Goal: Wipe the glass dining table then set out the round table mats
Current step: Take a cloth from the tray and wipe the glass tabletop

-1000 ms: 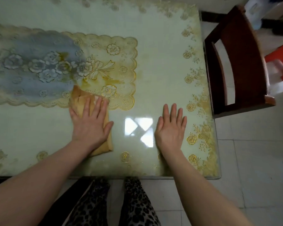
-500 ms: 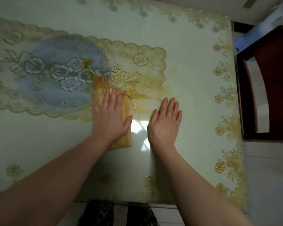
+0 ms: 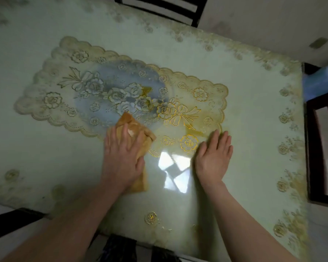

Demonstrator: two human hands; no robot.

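Note:
The glass dining table (image 3: 254, 103) has a pale green top with gold flower print along its edges and a scalloped floral runner (image 3: 121, 91) under the glass. My left hand (image 3: 122, 157) presses flat on a folded orange-tan cloth (image 3: 138, 133) at the runner's near edge; most of the cloth is hidden under the palm. My right hand (image 3: 213, 157) lies flat on the bare glass to the right of the cloth, fingers straight, holding nothing. No round table mats are in view.
A dark wooden chair (image 3: 318, 148) stands at the table's right end, and another chair back (image 3: 159, 8) shows at the far side. The table's near edge runs just below my forearms. A bright window reflection (image 3: 174, 167) lies between my hands.
My left hand has pushed the cloth away from me onto the runner's edge. My right hand slid forward and apart from the left. The view has tilted and pulled back over the table.

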